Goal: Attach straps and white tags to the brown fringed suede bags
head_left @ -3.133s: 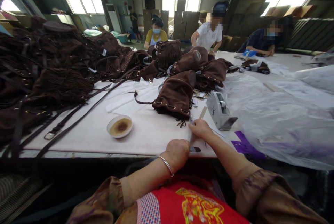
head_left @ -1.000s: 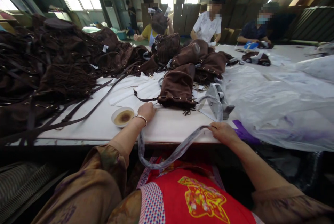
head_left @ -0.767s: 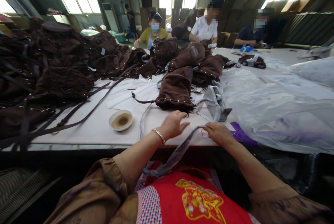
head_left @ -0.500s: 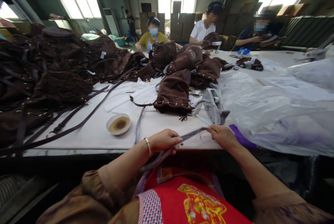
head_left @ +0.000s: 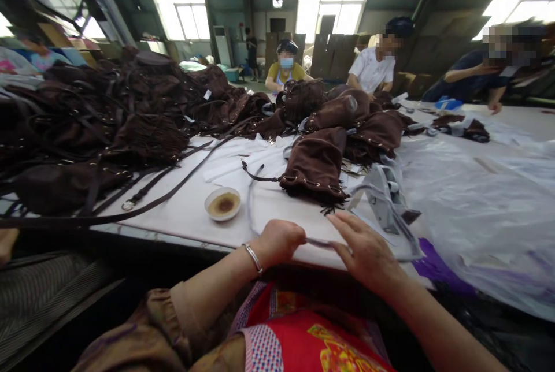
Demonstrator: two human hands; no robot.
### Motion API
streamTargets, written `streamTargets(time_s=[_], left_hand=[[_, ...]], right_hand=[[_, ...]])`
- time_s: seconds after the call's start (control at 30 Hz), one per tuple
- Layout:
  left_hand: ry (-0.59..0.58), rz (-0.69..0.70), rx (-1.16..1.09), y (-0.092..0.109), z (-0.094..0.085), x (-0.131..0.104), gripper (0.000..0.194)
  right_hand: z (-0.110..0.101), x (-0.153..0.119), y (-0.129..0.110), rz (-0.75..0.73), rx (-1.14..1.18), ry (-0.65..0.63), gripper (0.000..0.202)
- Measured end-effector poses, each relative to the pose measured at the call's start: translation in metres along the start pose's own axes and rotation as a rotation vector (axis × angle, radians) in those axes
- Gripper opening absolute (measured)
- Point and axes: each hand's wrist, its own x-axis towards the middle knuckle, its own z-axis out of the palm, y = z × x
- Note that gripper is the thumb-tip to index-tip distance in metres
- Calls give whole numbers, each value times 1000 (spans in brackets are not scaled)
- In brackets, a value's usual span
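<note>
My left hand (head_left: 280, 242), with a silver bangle on its wrist, is closed in a fist around a thin dark strap (head_left: 318, 242) that looks wrapped in clear film. The strap runs right toward my right hand (head_left: 368, 250). That hand's fingers are stretched out, with the thumb apart from them near the strap's end. Just beyond my hands lies a dark brown suede drawstring bag (head_left: 316, 161) with metal eyelets. A clear, film-like strip (head_left: 251, 201) curves over the table left of the bag. Behind my right hand stands a grey metal holder (head_left: 384, 196).
A white dish (head_left: 222, 204) of brownish liquid sits near the table's front edge. Brown bags and long straps are heaped at left (head_left: 143, 135). Clear plastic sheeting (head_left: 472, 204) spreads at right over something purple (head_left: 440, 268). Several people work across the table.
My right hand has loosened its pinch and spread its fingers, coming nearer to my left hand. My left hand has closed into a fist. The camera view has turned left.
</note>
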Motion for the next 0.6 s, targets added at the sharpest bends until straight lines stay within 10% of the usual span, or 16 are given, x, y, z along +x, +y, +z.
streamTargets(time_s=[0.13,0.43,0.6], left_hand=[[121,192,27,11,5,6,15],[-41,11,136,-62,-20,-3,5],[102,196,127,-38,-7,9,10]], right_hand=[[12,6,-25,-141,-129,-124,25],[8,-38,59,-147,-161,-311,27],[27,-13,7,-153,-132,-122,32]])
